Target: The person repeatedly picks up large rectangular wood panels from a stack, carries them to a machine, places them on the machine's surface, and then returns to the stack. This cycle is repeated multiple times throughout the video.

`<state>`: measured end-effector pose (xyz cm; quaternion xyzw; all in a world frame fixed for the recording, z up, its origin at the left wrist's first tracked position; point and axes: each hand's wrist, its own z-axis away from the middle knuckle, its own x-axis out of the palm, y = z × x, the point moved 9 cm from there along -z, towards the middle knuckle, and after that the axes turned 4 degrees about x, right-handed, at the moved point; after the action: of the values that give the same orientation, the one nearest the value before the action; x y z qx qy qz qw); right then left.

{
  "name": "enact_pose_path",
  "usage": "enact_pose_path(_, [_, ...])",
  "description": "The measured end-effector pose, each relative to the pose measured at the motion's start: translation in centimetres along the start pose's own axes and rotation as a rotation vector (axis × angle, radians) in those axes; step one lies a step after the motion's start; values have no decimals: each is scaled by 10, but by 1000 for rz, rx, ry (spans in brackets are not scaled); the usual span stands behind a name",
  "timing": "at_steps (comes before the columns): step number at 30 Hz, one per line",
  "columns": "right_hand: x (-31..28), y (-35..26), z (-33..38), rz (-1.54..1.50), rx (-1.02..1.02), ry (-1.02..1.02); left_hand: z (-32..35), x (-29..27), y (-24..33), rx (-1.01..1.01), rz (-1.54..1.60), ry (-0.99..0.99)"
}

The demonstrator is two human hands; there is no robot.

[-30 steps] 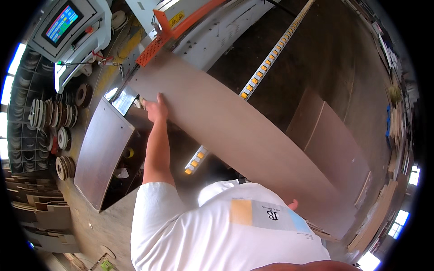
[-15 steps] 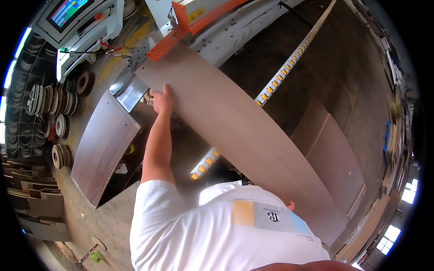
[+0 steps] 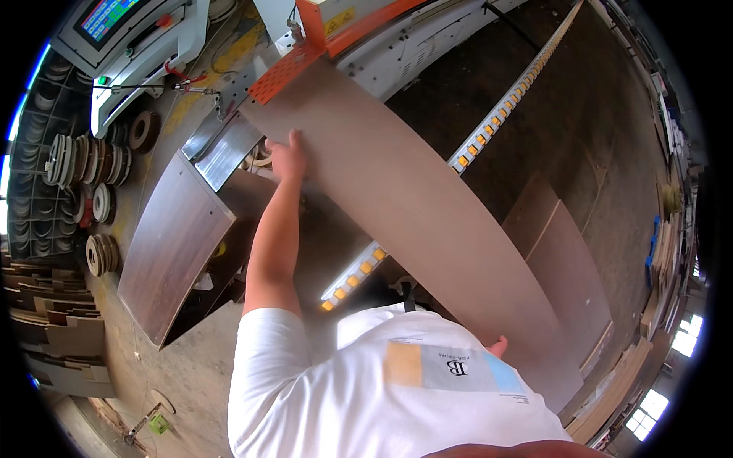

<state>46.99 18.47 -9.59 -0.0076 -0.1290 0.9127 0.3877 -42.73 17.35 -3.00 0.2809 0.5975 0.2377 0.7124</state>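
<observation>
A long brown wooden panel lies slanted from the orange guard of a machine at the top down to the lower right. My left hand is stretched out and presses on the panel's left edge near its far end, fingers curled over the edge. My right hand is mostly hidden behind my white shirt; only its fingertips show, against the panel's near part.
A metal feed plate and a brown side table sit left of the panel. A control console with a screen stands at the top left, rolls of edge tape below it. A roller rail runs right; stacked boards lie beyond.
The panel's far end has slid up to the orange guard of the machine. My left hand has travelled forward with it along the edge.
</observation>
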Motion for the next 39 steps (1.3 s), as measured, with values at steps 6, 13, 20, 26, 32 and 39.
enact_pose_path(6, [61, -19, 31, -123, -153, 200, -3, 35, 39, 7, -9, -30])
enact_pose_path(13, [108, -61, 6, -150, -190, 121, -10, 77, 90, -4, 30, -37])
enact_pose_path(20, [117, -91, -16, 135, -329, 59, -26, 154, 140, 106, -45, -32])
enact_pose_path(26, [139, -4, 27, 1151, -503, -89, -88, 225, 143, 188, -57, -44])
enact_pose_path(32, [0, 128, 41, 1390, -356, -6, -37, 258, 186, 79, 340, -493])
enact_pose_path(39, [-161, 183, 39, 742, -64, 254, 193, 216, 199, 667, 448, -687])
